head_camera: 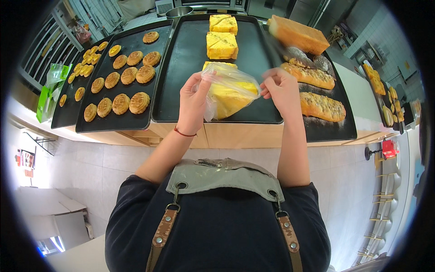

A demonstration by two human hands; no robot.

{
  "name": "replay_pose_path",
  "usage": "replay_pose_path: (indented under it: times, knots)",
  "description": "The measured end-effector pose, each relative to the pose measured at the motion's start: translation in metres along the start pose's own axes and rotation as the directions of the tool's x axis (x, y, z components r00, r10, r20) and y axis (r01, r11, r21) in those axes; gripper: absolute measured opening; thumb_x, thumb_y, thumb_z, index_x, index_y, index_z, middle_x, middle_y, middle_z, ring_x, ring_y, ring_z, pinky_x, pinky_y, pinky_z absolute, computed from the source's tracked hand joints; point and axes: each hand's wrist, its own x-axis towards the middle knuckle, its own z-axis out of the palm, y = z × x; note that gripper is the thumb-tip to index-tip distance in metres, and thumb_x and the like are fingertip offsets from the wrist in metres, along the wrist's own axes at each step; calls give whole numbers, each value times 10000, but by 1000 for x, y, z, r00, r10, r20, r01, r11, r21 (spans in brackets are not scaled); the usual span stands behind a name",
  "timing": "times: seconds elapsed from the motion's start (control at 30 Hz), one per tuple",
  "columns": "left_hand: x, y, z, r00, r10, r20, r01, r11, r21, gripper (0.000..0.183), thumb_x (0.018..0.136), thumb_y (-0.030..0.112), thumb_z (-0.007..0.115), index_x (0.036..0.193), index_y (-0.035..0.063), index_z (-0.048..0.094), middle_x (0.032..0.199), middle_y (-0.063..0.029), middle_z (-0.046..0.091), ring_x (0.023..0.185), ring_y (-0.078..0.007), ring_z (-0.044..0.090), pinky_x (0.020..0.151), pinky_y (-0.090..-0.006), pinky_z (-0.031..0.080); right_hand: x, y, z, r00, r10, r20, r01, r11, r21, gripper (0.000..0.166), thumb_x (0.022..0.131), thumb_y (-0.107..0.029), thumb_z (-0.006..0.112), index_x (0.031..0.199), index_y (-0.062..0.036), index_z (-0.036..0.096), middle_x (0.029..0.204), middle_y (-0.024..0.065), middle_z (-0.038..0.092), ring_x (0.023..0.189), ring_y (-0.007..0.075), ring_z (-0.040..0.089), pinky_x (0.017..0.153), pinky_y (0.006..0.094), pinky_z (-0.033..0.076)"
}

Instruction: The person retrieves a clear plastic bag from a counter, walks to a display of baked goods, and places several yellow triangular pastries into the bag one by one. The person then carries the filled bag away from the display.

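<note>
A transparent plastic bag [210, 107] with a yellow bread or cake piece [228, 98] inside is gripped at its left side by my left hand [194, 97]. Both are over the front of a black baking tray [180, 64]. My right hand [281, 89] has curled fingers beside the bag's right corner; motion blur hides whether they pinch the film. Just behind the bag, another yellow piece [208, 64] is partly covered. Farther back on the same tray sit two square yellow blocks, the nearer block [222, 46] and the far block [223, 24], each with a diagonal line on top.
To the left, a tray [117, 127] bears several round golden pastries; beyond it lies a tray of small tarts [87, 70] beside green-and-clear packaging [51, 91]. A loaf [299, 34] and topped long breads [323, 106] occupy the right tray. A metal bowl [179, 12] stands behind.
</note>
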Motion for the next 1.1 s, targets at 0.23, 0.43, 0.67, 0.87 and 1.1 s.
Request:
replay_pose_path:
  times: [0.23,0.43,0.67,0.87,1.1]
  knots:
    - [11,-11,13,1000,7,-10,-8,997,-75,165,958,173,555,939,23,622,938,-25,649,866,-81,584,790,-241,482,-24,18,-6,927,-358,108,374,881,-289,238,780,-153,722,989,-79,636,996,36,601,925,164,530,767,293,458]
    - [5,-4,22,1000,-17,-2,17,999,-33,165,955,168,560,949,16,623,928,-33,658,861,-87,592,792,-246,487,-11,44,-2,891,-446,83,451,854,-260,156,804,-115,708,918,-70,611,909,37,599,848,168,529,733,291,448]
    - [19,1,23,990,-1,142,-28,979,203,176,922,171,610,937,1,655,881,-28,663,828,-78,588,763,-230,473,-7,27,-32,973,-218,75,209,971,112,44,898,-65,607,900,-33,577,741,4,580,662,48,527,583,191,423]
    - [27,0,40,954,-36,298,-133,838,529,200,889,164,642,980,-14,665,878,2,648,779,-37,539,678,-192,430,-16,35,-65,968,-247,-42,242,965,-98,89,848,-54,659,916,-25,608,752,-1,603,676,63,562,620,225,470]
    - [24,4,45,918,-24,395,-241,757,607,241,919,178,583,1054,-11,645,1025,-77,676,899,-126,602,834,-262,465,-18,63,-65,864,-502,-22,354,639,-683,85,814,-82,664,894,-74,636,787,62,625,700,215,620,600,299,485]
